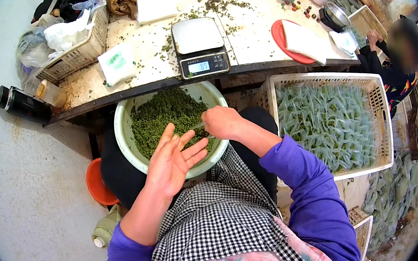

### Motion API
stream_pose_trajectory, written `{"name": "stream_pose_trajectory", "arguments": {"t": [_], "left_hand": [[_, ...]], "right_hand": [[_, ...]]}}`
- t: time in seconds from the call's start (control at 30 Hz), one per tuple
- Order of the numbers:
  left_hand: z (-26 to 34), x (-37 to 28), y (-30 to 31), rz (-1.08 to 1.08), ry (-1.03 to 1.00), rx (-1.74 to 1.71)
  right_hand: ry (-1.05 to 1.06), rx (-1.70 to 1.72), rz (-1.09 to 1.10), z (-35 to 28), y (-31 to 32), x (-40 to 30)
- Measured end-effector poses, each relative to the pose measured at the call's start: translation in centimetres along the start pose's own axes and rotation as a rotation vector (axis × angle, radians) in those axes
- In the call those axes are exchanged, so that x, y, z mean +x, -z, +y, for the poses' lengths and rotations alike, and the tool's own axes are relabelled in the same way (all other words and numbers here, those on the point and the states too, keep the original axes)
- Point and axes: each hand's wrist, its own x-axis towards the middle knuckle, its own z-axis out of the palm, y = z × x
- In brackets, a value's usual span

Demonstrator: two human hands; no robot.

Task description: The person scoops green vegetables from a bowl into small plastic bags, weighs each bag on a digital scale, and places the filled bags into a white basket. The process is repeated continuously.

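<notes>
A pale green plastic basin point(127, 153) stands at my lap, heaped with small green pellets or buds point(167, 112). Over its front part is my left hand point(175, 156), palm up with its fingers spread and nothing gripped. My right hand point(222, 123) is closed around a small clear plastic bag point(197, 125) above the basin's right side; what the bag holds is hidden. Beyond the basin, at the table edge, a digital scale point(198, 37) has its display lit and a bare metal plate. To the right, a white plastic crate point(385, 119) holds rows of small filled clear bags point(323, 127).
The table edge point(109, 98) runs above the basin. A stack of plastic bags point(118, 63), a red plate point(280, 38) and a black thermos point(23, 105) lie around. A red bucket point(97, 183) stands at left. A co-worker point(390, 63) sits at right.
</notes>
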Motion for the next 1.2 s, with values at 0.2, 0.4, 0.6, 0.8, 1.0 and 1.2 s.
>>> {"name": "stream_pose_trajectory", "arguments": {"t": [0.2,0.4,0.6,0.8,1.0,1.2], "left_hand": [[-1.8,3.9,7.3,-0.018,-0.634,1.254],[-6.5,7.6,8.8,-0.107,-0.441,1.333],[-6.6,8.4,7.1,-0.057,-0.490,1.316],[-7.9,8.8,6.3,-0.036,-0.598,1.516],[-9.1,9.6,7.9,0.047,-0.656,1.650],[-8.0,11.1,5.8,0.055,-0.561,1.649]], "right_hand": [[0.154,0.273,-0.188,1.1,1.9,-1.7],[0.342,0.444,0.158,2.2,0.6,-3.3],[0.520,-0.018,0.328,1.8,1.8,-7.3],[0.484,-0.058,0.011,3.0,-1.3,-6.0],[0.492,0.070,-0.112,3.1,-6.9,-2.2],[0.450,0.213,0.303,6.7,-6.0,-5.1]]}}
